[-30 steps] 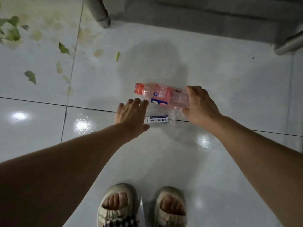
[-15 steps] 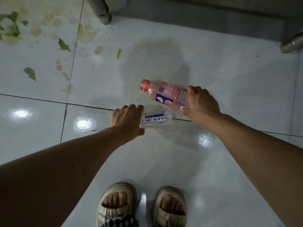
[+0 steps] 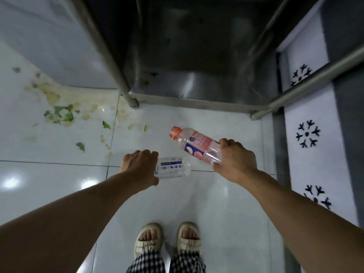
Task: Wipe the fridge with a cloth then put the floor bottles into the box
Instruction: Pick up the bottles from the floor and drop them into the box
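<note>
Your right hand (image 3: 235, 160) reaches forward, arm outstretched, fingers clenched around the base of a pink bottle (image 3: 197, 147) whose orange neck points far-left. Your left hand (image 3: 140, 167), knuckles up, grips a clear bottle (image 3: 173, 170) lying sideways, near the white floor (image 3: 216, 203) in front of your sandals (image 3: 167, 239).

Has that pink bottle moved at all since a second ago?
Yes. The pink bottle, in the right hand, is lifted: its base now overlaps the tile seam it earlier lay beyond.
</note>
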Action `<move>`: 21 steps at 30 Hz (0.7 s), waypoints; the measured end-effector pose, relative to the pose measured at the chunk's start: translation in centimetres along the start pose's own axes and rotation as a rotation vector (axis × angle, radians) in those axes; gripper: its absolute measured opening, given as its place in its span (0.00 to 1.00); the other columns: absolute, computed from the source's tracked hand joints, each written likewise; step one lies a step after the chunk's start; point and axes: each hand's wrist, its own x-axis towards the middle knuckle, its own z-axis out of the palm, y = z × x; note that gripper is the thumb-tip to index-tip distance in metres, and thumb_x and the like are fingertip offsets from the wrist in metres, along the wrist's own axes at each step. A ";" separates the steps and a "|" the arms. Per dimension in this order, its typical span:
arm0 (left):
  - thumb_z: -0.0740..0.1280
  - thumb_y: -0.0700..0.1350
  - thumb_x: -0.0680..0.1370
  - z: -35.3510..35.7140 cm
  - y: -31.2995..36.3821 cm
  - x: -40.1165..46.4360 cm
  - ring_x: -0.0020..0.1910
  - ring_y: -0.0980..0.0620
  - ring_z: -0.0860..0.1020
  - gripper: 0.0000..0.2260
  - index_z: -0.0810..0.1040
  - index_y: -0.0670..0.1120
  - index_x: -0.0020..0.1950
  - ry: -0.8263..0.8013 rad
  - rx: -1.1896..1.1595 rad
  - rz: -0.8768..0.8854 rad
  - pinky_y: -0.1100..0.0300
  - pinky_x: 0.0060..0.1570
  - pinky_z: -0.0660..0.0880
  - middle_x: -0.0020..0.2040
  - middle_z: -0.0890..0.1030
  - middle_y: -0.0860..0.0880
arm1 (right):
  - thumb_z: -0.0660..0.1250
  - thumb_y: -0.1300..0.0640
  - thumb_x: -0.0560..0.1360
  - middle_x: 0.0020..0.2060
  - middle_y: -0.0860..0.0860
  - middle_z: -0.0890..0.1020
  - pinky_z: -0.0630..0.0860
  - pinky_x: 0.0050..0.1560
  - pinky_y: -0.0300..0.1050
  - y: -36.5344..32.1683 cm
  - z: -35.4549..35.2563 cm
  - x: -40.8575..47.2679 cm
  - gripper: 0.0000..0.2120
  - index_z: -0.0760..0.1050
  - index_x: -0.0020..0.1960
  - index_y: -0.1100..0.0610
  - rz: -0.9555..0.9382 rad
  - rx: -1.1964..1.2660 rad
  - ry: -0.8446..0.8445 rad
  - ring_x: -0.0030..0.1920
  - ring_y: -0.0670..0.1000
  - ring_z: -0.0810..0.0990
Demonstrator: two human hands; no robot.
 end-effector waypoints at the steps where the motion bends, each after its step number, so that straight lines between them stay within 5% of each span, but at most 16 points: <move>1: 0.72 0.54 0.69 -2.2 0.1 -1.3 0.50 0.50 0.76 0.26 0.70 0.49 0.64 0.018 0.006 0.019 0.59 0.42 0.67 0.53 0.79 0.50 | 0.69 0.44 0.70 0.54 0.51 0.76 0.67 0.39 0.43 0.1 -2.2 -1.3 0.26 0.65 0.62 0.55 0.009 -0.002 0.007 0.53 0.52 0.75; 9: 0.73 0.55 0.68 -17.7 1.5 -12.3 0.50 0.52 0.76 0.27 0.70 0.51 0.64 0.106 0.054 0.126 0.56 0.51 0.73 0.52 0.78 0.53 | 0.68 0.45 0.70 0.56 0.52 0.75 0.66 0.41 0.43 1.4 -18.4 -13.9 0.26 0.64 0.62 0.55 0.166 0.017 0.133 0.55 0.53 0.74; 16: 0.73 0.55 0.69 -26.6 5.6 -20.8 0.53 0.53 0.76 0.26 0.70 0.51 0.64 0.228 0.110 0.300 0.56 0.54 0.75 0.55 0.78 0.52 | 0.67 0.43 0.69 0.55 0.52 0.76 0.66 0.42 0.44 2.7 -25.7 -25.9 0.27 0.65 0.62 0.54 0.369 0.083 0.274 0.55 0.53 0.76; 21: 0.73 0.54 0.69 -28.4 9.3 -26.0 0.48 0.55 0.76 0.22 0.71 0.52 0.60 0.220 0.140 0.417 0.62 0.45 0.75 0.51 0.78 0.53 | 0.68 0.41 0.69 0.53 0.51 0.78 0.72 0.42 0.44 4.1 -27.5 -34.7 0.25 0.67 0.59 0.54 0.480 0.167 0.336 0.53 0.54 0.78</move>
